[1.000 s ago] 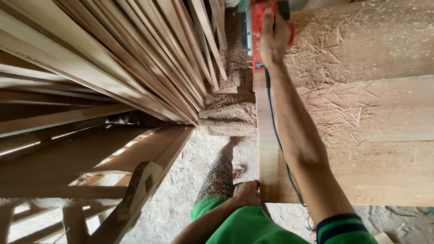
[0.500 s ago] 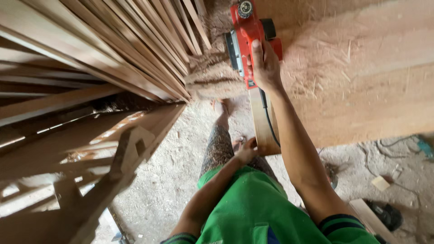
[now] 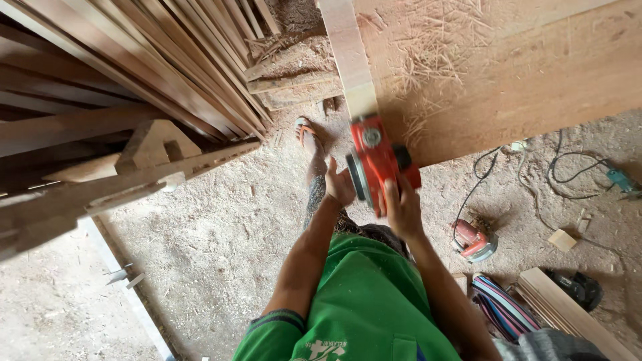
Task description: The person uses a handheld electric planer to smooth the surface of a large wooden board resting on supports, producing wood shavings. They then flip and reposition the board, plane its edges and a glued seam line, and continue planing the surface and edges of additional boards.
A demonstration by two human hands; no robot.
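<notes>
Seen from above: red electric planer (image 3: 378, 160) held in both hands at the near end of a pale wooden board (image 3: 348, 53), on its narrow edge. Right hand (image 3: 403, 212) with fingers clamped around the planer's rear handle. Left hand (image 3: 339, 186) pressed against the planer's side, fingers together. Shavings strewn over the wide board surface. Second red power tool (image 3: 473, 242) lying on the sawdust floor (image 3: 221, 227), near a black cable (image 3: 568, 167). Stacked timber slats (image 3: 154, 60) on the left.
</notes>
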